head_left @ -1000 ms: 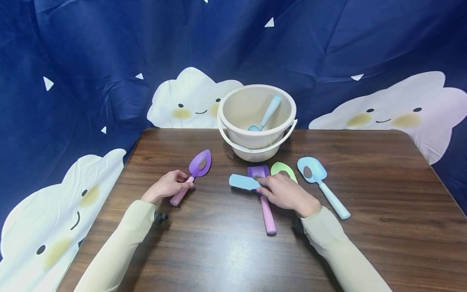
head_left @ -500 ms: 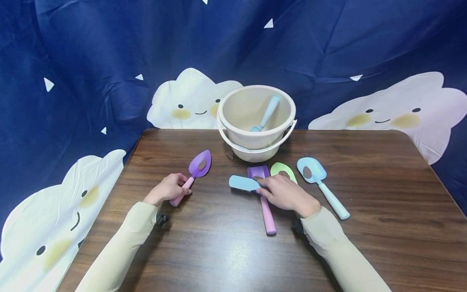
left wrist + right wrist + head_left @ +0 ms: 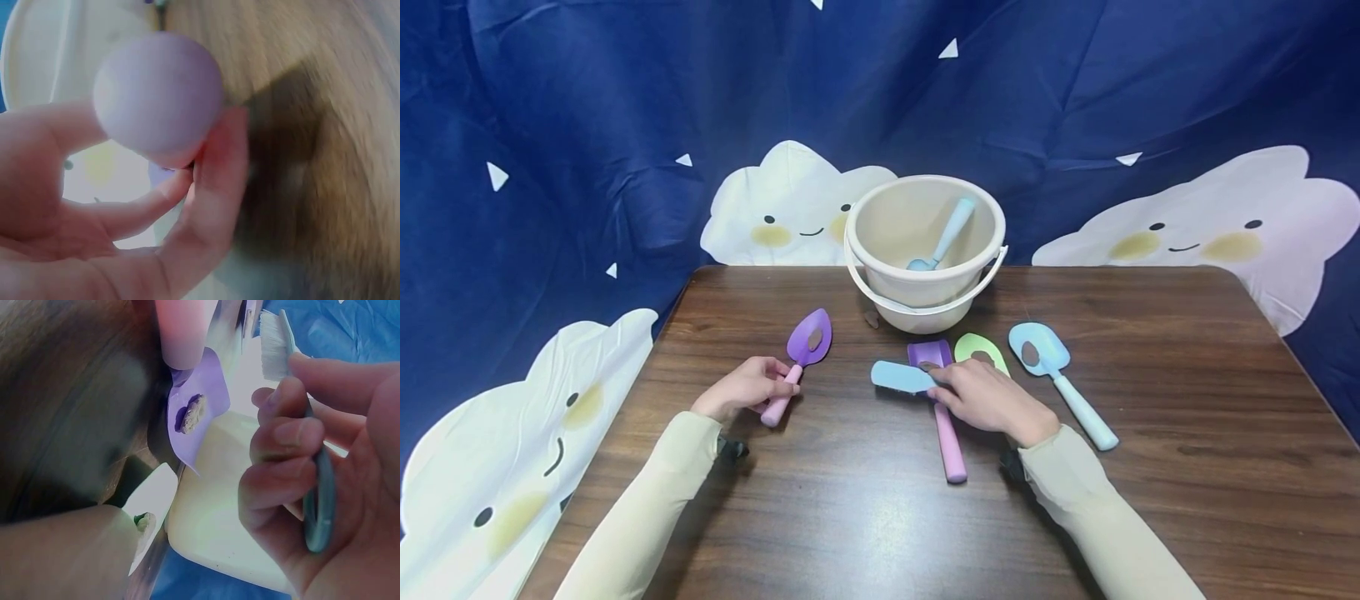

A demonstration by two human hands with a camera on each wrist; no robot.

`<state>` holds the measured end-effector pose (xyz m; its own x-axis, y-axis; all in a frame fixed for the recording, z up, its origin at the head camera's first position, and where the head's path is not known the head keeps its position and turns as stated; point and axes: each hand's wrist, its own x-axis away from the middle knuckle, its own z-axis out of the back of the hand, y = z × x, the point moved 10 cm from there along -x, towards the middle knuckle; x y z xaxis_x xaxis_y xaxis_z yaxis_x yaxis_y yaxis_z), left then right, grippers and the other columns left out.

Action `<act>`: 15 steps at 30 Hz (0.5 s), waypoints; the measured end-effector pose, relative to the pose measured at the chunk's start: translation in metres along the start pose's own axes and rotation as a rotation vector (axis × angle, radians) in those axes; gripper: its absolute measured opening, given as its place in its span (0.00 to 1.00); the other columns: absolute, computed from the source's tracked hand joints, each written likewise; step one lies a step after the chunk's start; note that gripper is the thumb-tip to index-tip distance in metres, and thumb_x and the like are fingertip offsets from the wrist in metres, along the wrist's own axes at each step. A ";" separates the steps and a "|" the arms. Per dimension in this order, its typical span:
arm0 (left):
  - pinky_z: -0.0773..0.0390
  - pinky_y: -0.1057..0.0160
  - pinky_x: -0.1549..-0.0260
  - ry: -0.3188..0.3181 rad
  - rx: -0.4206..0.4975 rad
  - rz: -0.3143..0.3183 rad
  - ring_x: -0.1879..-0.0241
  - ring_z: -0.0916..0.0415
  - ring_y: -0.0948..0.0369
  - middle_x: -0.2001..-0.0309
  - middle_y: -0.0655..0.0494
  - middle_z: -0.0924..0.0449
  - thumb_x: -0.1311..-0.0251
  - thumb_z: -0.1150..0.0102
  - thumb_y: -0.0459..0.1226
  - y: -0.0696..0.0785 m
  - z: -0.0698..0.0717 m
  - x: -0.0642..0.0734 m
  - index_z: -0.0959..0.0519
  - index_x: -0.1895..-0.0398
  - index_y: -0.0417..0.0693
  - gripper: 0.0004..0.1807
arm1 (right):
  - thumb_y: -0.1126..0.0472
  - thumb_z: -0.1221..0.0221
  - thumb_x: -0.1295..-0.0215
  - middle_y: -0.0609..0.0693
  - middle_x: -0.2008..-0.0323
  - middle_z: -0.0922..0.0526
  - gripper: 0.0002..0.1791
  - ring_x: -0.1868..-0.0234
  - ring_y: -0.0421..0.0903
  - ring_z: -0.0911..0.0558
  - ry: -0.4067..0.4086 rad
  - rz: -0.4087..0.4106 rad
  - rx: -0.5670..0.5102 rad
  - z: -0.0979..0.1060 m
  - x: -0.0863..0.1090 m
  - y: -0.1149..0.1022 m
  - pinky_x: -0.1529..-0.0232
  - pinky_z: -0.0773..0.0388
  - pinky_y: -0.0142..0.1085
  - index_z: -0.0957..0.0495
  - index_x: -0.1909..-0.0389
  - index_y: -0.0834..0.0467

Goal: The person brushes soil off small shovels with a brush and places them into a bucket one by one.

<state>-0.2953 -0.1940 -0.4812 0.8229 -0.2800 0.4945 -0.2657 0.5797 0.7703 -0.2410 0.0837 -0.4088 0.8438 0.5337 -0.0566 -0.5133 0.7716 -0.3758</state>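
Observation:
My left hand [image 3: 745, 387] grips the pink handle of a purple pointed trowel [image 3: 797, 348]. A brown lump [image 3: 815, 339] lies in its blade. The left wrist view shows the rounded handle end [image 3: 159, 100] between thumb and fingers. Curled fingers of my right hand [image 3: 992, 400] hold a blue brush [image 3: 898, 377], its white bristles [image 3: 274, 350] showing in the right wrist view. The brush overlaps a purple flat-ended shovel [image 3: 929, 350] with a pink handle, which bears another lump [image 3: 194, 414]. Partly behind the right hand is a green scoop [image 3: 979, 342], also with a lump.
A cream bucket [image 3: 876, 233] stands at the back centre, a light blue tool [image 3: 955, 229] leaning inside. To the right lies a light blue shovel [image 3: 1078, 408] bearing a lump. One loose brown lump [image 3: 871, 319] sits beside the bucket on the wooden table [image 3: 1187, 400].
The left hand has swung the purple trowel's handle end slightly right, its fingers shifting along the handle. The right hand and brush stay put.

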 end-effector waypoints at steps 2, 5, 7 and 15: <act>0.18 0.63 0.73 -0.047 0.099 0.018 0.72 0.22 0.64 0.64 0.49 0.20 0.40 0.41 0.35 -0.003 -0.004 -0.002 0.31 0.49 0.29 0.21 | 0.57 0.42 0.33 0.42 0.80 0.27 0.20 0.74 0.39 0.29 -0.002 0.001 0.001 0.000 0.000 0.000 0.70 0.29 0.33 0.22 0.43 0.59; 0.17 0.63 0.70 -0.090 0.184 0.029 0.69 0.22 0.64 0.62 0.50 0.19 0.37 0.44 0.35 -0.005 -0.006 -0.004 0.32 0.47 0.29 0.21 | 0.56 0.42 0.33 0.43 0.78 0.23 0.20 0.74 0.38 0.29 0.002 0.005 0.008 0.000 0.000 0.000 0.69 0.28 0.34 0.22 0.43 0.59; 0.18 0.64 0.69 -0.107 0.227 0.034 0.67 0.22 0.65 0.60 0.50 0.18 0.36 0.45 0.34 -0.006 -0.006 -0.005 0.33 0.45 0.29 0.21 | 0.56 0.42 0.33 0.44 0.77 0.22 0.19 0.74 0.38 0.29 0.002 0.007 0.011 0.000 0.000 0.000 0.69 0.27 0.34 0.21 0.44 0.59; 0.21 0.71 0.73 -0.174 0.381 0.022 0.63 0.21 0.66 0.61 0.51 0.15 0.33 0.47 0.36 -0.002 -0.010 -0.004 0.33 0.41 0.26 0.23 | 0.56 0.42 0.33 0.41 0.82 0.28 0.18 0.75 0.39 0.30 -0.004 0.004 0.009 -0.001 0.000 0.000 0.70 0.28 0.35 0.21 0.45 0.58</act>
<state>-0.2929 -0.1864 -0.4882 0.7264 -0.4146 0.5482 -0.4759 0.2721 0.8363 -0.2408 0.0833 -0.4093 0.8409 0.5385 -0.0540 -0.5183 0.7725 -0.3668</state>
